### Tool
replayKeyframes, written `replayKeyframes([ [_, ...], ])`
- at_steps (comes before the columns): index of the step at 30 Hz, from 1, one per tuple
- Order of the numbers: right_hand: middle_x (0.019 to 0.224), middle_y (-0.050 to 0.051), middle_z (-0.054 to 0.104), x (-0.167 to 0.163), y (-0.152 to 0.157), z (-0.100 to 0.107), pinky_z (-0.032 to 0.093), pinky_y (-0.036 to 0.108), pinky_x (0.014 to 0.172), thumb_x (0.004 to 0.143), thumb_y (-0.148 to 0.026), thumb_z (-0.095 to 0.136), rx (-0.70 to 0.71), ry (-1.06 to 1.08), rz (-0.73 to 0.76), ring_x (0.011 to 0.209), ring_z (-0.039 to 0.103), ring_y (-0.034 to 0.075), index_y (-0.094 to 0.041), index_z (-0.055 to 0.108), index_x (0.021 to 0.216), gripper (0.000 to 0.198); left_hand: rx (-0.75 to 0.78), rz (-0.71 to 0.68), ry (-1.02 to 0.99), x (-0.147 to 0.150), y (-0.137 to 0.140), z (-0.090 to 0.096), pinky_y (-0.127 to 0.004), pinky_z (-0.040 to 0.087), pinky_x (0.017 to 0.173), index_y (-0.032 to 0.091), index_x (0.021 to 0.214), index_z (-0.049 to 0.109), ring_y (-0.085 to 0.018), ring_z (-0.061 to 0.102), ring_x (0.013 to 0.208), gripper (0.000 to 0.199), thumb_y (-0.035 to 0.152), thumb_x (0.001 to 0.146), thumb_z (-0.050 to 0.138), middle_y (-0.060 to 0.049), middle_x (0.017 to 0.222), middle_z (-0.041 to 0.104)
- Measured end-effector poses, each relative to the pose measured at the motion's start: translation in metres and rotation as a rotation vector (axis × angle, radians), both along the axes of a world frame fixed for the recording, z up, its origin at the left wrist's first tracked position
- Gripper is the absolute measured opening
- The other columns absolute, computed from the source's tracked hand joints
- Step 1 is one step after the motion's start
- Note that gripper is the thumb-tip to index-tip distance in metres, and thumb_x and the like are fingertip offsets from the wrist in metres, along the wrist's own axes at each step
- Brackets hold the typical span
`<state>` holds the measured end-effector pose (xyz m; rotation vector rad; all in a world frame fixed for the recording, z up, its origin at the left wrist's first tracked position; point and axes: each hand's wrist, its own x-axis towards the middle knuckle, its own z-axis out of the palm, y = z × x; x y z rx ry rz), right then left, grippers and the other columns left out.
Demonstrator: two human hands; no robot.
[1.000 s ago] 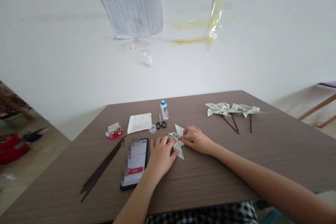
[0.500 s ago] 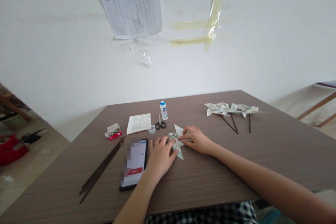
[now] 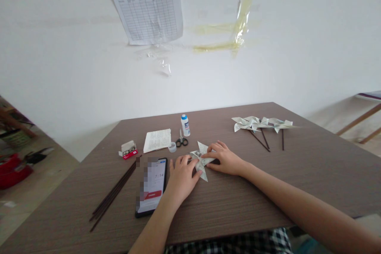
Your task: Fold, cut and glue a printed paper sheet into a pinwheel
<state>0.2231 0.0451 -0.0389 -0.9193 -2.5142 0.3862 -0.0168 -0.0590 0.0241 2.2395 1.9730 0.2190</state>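
A folded paper pinwheel of printed paper lies on the table, its pointed blades spread out. My left hand holds it from the left, with the fingertips and thumb at its near-left part. From the right, my right hand has its fingers bent onto the paper close to the centre. Both hands cover parts of the pinwheel, so the exact contact under the fingertips is hidden.
Left of my hands are a phone, dark sticks and a small red-and-white box. Beyond lie a paper stack, tape roll, scissors and a glue bottle. Finished pinwheels on sticks lie far right.
The right hand's fingers have shifted very slightly over the paper. My left hand and the pinwheel stay in nearly the same place.
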Motion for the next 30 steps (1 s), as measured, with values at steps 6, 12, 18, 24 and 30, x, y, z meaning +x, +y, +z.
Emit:
replayKeyframes([
  [6,0.141,0.015,0.086,-0.004,-0.008,0.008,0.041,0.084,0.148,0.116,-0.031,0.085,0.049,-0.079,-0.005,0.137,0.081,0.038,-0.033,0.096,0.15,0.036,-0.033,0.007,0.009,0.001,-0.001,0.003,-0.084,0.045,0.149,0.03,0.163,0.088,-0.048,0.068,0.17,0.046,0.024,0.118,0.081,-0.019,0.173,0.08],
  [12,0.14,0.014,0.085,-0.007,-0.01,0.011,0.043,0.083,0.147,0.115,-0.033,0.088,0.056,-0.087,-0.022,0.138,0.081,0.038,-0.034,0.097,0.148,0.034,-0.022,0.012,-0.005,0.001,-0.001,0.004,-0.084,0.046,0.148,0.031,0.16,0.09,-0.048,0.069,0.169,0.044,0.024,0.117,0.082,-0.018,0.172,0.081],
  [18,0.142,0.013,0.084,-0.006,-0.008,0.007,0.042,0.083,0.147,0.126,-0.037,0.075,0.028,-0.068,-0.021,0.14,0.08,0.037,-0.036,0.096,0.15,0.032,-0.043,0.007,0.02,0.001,-0.001,0.003,-0.083,0.044,0.15,0.029,0.165,0.087,-0.047,0.067,0.171,0.046,0.027,0.119,0.078,-0.019,0.176,0.078],
  [24,0.141,0.013,0.084,-0.007,-0.003,0.002,0.042,0.081,0.148,0.125,-0.041,0.079,0.023,-0.049,-0.028,0.139,0.078,0.036,-0.037,0.096,0.148,0.029,0.0,-0.007,-0.002,-0.003,0.001,-0.004,-0.084,0.046,0.147,0.035,0.157,0.09,-0.046,0.068,0.166,0.042,0.029,0.117,0.08,-0.015,0.17,0.081],
  [30,0.138,0.013,0.085,-0.009,-0.002,0.001,0.043,0.081,0.147,0.126,-0.04,0.079,0.025,-0.05,-0.042,0.138,0.08,0.037,-0.036,0.097,0.145,0.027,-0.002,-0.001,0.0,-0.003,0.0,-0.003,-0.083,0.046,0.148,0.034,0.159,0.09,-0.047,0.069,0.166,0.043,0.028,0.118,0.082,-0.016,0.17,0.08],
])
